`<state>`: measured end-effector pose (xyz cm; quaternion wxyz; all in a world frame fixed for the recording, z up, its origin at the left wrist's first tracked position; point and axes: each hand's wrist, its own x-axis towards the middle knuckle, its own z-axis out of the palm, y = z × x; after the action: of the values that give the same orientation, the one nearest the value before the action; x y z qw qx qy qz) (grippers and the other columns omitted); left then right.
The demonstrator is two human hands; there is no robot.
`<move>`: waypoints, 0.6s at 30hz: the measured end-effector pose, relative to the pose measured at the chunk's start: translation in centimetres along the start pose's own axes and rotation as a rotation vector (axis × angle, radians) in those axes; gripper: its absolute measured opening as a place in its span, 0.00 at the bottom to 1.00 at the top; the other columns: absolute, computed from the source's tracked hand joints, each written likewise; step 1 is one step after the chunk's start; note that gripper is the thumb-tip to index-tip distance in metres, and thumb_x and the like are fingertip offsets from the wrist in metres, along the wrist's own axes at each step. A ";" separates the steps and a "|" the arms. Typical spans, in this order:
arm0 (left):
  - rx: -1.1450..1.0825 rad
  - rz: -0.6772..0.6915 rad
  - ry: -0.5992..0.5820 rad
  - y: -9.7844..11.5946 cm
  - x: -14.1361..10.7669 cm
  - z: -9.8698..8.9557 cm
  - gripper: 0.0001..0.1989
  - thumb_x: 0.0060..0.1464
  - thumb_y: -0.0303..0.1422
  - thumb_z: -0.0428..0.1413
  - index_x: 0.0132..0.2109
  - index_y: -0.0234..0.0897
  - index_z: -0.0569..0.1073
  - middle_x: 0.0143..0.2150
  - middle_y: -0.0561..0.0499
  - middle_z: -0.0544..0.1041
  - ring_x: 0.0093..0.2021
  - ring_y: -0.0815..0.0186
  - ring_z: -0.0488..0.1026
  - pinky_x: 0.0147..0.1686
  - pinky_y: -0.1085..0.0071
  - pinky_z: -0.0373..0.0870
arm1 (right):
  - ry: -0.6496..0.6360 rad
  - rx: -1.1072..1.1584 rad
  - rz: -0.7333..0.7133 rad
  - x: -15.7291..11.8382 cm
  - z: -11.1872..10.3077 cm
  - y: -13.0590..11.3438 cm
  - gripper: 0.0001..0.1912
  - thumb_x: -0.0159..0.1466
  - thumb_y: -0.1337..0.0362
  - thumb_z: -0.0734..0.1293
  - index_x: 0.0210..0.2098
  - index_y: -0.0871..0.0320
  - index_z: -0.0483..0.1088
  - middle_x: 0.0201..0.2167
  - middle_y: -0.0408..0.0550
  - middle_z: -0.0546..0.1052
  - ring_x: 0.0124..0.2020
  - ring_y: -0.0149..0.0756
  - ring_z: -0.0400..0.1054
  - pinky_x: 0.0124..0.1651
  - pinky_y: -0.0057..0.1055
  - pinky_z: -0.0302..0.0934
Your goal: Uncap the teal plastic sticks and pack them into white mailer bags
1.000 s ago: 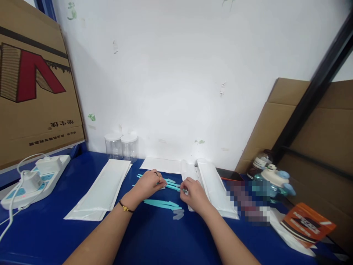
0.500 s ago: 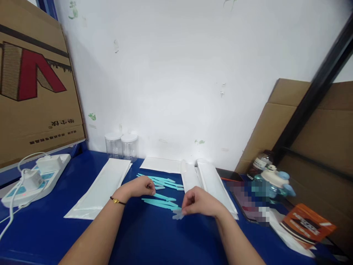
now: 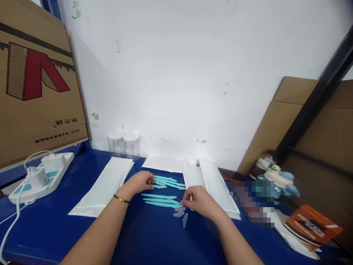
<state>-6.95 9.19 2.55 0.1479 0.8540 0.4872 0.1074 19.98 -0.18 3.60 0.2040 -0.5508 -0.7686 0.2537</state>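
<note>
One clear piece (image 3: 185, 220) now apart, left hand (image 3: 141, 182) at upper teal sticks (image 3: 176, 185), right hand (image 3: 198, 199) curled, grips unclear.

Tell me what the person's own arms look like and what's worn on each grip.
No sleeve shows on the left arm or right arm. The left has a thin dark bracelet with a gold-coloured charm; the left grip wears a gold-coloured ring. No jewellery shows on the right.

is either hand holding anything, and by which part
Cannot tell: the left hand is at the left ends of the upper slim turquoise plastic-looking sticks, the right hand near the right ends of the lower sticks.
</note>
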 end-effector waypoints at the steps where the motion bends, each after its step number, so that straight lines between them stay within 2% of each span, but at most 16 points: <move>1: 0.010 -0.002 -0.001 -0.1 0.1 0.1 0.07 0.42 0.33 0.56 0.32 0.39 0.74 0.29 0.55 0.71 0.29 0.69 0.66 0.26 0.76 0.56 | 0.031 -0.005 0.009 0.0 0.0 0.0 0.11 0.54 0.56 0.66 0.23 0.58 0.73 0.23 0.43 0.74 0.23 0.30 0.64 0.25 0.24 0.52; 4: 0.042 0.031 0.002 -0.1 0.2 0.3 0.05 0.45 0.33 0.54 0.30 0.39 0.74 0.29 0.54 0.73 0.29 0.69 0.67 0.27 0.76 0.56 | 0.109 0.000 0.018 0.2 0.1 -0.1 0.11 0.55 0.56 0.65 0.25 0.57 0.72 0.26 0.44 0.75 0.25 0.31 0.64 0.26 0.25 0.53; 9: 0.095 0.154 0.062 0.7 -0.1 -0.2 0.10 0.53 0.33 0.49 0.31 0.38 0.74 0.31 0.51 0.75 0.32 0.68 0.69 0.32 0.75 0.59 | 0.236 0.038 -0.032 0.7 0.7 0.0 0.09 0.57 0.58 0.63 0.28 0.55 0.72 0.28 0.42 0.74 0.25 0.30 0.62 0.29 0.26 0.55; 14: 0.033 0.274 0.128 3.2 -0.5 -0.8 0.11 0.56 0.34 0.48 0.33 0.37 0.73 0.33 0.51 0.75 0.33 0.68 0.69 0.34 0.75 0.60 | 0.271 0.204 -0.038 1.4 2.0 -0.1 0.15 0.57 0.55 0.64 0.40 0.56 0.71 0.26 0.42 0.72 0.23 0.29 0.61 0.29 0.26 0.56; 18: 0.017 0.392 0.098 5.4 -0.7 -0.6 0.11 0.57 0.33 0.47 0.34 0.37 0.73 0.32 0.52 0.74 0.33 0.68 0.69 0.34 0.76 0.59 | 0.181 0.324 -0.028 1.7 2.5 -0.4 0.12 0.58 0.56 0.63 0.29 0.59 0.70 0.21 0.41 0.69 0.20 0.27 0.60 0.23 0.23 0.53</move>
<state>-3.19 6.05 4.99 0.0929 0.9274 0.3191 0.1715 17.71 0.89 1.89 0.3620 -0.5205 -0.7039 0.3203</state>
